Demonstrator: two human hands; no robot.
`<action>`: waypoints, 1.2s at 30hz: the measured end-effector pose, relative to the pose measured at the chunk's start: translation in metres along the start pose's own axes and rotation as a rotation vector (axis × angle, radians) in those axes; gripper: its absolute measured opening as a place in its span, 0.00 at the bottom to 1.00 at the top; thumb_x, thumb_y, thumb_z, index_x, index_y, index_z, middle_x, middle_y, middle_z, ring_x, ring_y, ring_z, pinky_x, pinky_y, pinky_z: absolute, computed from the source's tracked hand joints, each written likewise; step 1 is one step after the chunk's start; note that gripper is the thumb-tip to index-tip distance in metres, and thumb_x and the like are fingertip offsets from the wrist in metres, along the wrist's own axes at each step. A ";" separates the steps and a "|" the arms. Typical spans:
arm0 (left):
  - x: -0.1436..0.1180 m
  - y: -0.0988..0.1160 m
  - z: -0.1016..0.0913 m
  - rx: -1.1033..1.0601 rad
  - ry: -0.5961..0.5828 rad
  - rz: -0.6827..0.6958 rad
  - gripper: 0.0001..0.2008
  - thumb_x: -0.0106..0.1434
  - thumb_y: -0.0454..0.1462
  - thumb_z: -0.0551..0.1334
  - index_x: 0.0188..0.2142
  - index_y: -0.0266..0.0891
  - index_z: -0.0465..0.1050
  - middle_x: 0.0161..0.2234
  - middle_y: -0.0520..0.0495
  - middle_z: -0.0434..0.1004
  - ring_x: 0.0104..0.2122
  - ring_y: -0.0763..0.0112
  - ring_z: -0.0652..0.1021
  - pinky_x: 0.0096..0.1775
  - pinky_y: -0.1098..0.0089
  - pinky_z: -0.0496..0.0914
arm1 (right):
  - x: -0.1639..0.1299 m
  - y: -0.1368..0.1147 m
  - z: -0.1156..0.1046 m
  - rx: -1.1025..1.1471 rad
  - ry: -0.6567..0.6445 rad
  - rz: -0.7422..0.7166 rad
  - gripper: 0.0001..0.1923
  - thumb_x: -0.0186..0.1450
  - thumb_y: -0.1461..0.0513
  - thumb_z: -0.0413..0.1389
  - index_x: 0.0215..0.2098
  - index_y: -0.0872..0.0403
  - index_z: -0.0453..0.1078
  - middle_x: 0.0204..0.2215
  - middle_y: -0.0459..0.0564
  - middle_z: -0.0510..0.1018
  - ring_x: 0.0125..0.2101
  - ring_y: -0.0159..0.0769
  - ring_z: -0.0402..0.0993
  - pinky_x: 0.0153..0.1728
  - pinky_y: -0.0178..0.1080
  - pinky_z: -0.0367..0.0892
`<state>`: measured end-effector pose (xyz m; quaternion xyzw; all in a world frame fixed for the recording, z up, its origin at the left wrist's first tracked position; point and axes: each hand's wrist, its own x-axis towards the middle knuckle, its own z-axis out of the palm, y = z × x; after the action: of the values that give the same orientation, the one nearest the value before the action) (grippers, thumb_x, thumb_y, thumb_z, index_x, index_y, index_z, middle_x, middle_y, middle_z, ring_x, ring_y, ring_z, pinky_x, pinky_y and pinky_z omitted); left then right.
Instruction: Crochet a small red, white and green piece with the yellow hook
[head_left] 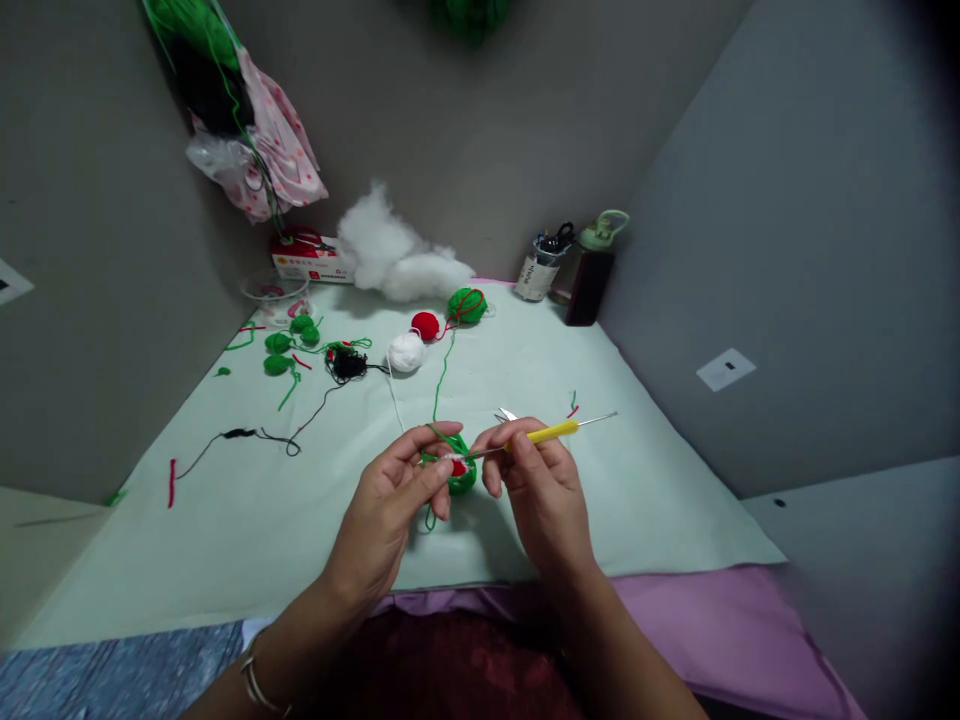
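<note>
My left hand point(394, 500) pinches a small green crochet piece point(459, 472) with a red and white spot on it. A strand of green yarn point(442, 375) runs from the piece up to a green yarn ball point(466, 305) farther back. My right hand point(536, 480) grips a crochet hook with a yellow handle point(551, 432), its metal tip pointing left into the piece. Both hands hover above the pale green table cover point(637, 480), close together near its front edge.
A white yarn ball point(406, 351), a red one point(425, 325), tangled black yarn point(347, 364) and small green crochet pieces point(289, 345) lie mid-table. White stuffing point(394, 255), a box point(307, 262), a cup point(538, 270) and a bottle point(592, 270) stand at the back. Small scissors point(506, 414) lie behind my right hand.
</note>
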<state>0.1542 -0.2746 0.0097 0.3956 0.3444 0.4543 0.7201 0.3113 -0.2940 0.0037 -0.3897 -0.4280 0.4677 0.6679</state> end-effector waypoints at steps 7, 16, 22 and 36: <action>-0.002 -0.003 -0.002 0.066 0.018 0.064 0.13 0.65 0.38 0.71 0.49 0.43 0.82 0.34 0.53 0.73 0.29 0.77 0.73 0.37 0.73 0.68 | -0.008 0.000 -0.003 -0.133 -0.035 -0.136 0.10 0.75 0.57 0.55 0.38 0.53 0.75 0.35 0.49 0.81 0.25 0.30 0.74 0.28 0.37 0.71; -0.001 -0.010 -0.005 0.123 0.038 0.121 0.14 0.65 0.40 0.71 0.50 0.44 0.81 0.33 0.52 0.75 0.32 0.72 0.74 0.39 0.71 0.71 | -0.019 0.000 -0.004 -0.427 -0.125 -0.411 0.12 0.76 0.66 0.51 0.46 0.50 0.76 0.39 0.50 0.80 0.37 0.35 0.77 0.38 0.40 0.74; 0.000 -0.010 -0.006 0.148 0.032 0.149 0.14 0.64 0.40 0.71 0.50 0.44 0.81 0.32 0.53 0.74 0.31 0.74 0.74 0.38 0.74 0.72 | -0.016 -0.001 -0.003 -0.406 -0.155 -0.428 0.12 0.76 0.67 0.50 0.45 0.51 0.75 0.39 0.49 0.80 0.37 0.34 0.77 0.38 0.39 0.74; 0.005 -0.003 0.002 -0.170 0.000 -0.008 0.25 0.61 0.38 0.74 0.57 0.39 0.77 0.29 0.54 0.70 0.26 0.80 0.67 0.29 0.80 0.66 | -0.007 0.006 0.000 -1.037 -0.172 -0.943 0.17 0.72 0.69 0.56 0.56 0.51 0.75 0.43 0.55 0.82 0.41 0.39 0.81 0.38 0.40 0.78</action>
<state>0.1587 -0.2713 0.0077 0.3316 0.3062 0.4791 0.7529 0.3084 -0.2992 -0.0031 -0.3925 -0.7703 -0.1066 0.4911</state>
